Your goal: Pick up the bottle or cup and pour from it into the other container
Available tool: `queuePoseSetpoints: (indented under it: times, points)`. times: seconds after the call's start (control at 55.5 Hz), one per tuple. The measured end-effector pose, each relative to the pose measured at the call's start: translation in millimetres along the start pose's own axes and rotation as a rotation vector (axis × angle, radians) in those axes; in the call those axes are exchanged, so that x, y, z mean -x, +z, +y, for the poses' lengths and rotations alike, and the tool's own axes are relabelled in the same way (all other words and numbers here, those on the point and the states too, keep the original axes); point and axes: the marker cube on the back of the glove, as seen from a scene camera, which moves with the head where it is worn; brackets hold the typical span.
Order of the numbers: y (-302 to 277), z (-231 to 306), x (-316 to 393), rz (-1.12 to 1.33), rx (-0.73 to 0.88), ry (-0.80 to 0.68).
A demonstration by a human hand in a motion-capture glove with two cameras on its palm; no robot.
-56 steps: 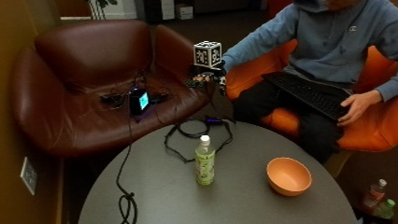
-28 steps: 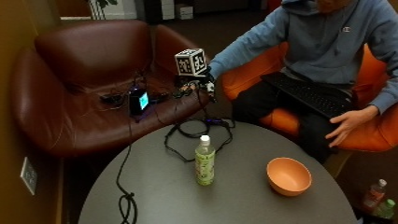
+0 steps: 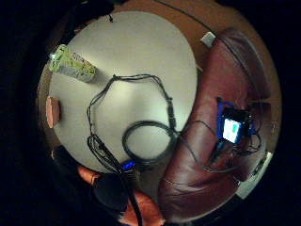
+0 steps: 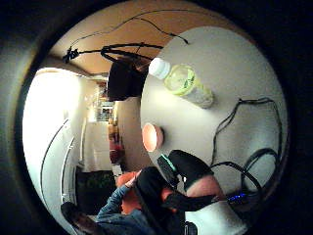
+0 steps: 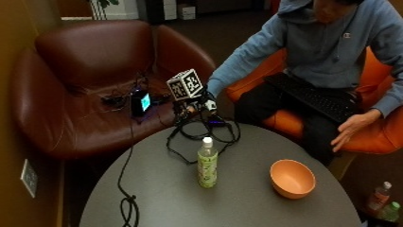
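Since a second ago the gloved right hand (image 5: 197, 105) has travelled from above the brown armchair's arm toward the round table (image 5: 157, 198), and it now hangs over the table's far edge; whether its fingers are spread or curled cannot be told, and it holds nothing that shows. The bottle (image 5: 207, 163) stands upright near the table's middle, capped, where it stood before, and the orange bowl (image 5: 292, 178) sits to its right, well apart from it. Black cables (image 5: 189, 137) loop on the table between the hand and the bottle, and one strand trails off the near left edge. On the armchair (image 5: 88, 94) seat lies a small lit device (image 5: 140, 102). The tabletop lies bare near and left of the bottle.
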Motion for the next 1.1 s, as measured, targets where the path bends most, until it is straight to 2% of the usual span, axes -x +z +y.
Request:
queuePoseSetpoints:
  times: [0.306, 0.54, 1.098]
  points:
    - [39.9, -19.7, -1.3, -0.138, -0.077, 0.034]
    - [51.8, -37.6, 7.8, -0.175, -0.057, 0.023]
    - [65.0, -47.3, 8.5, -0.147, -0.105, 0.040]
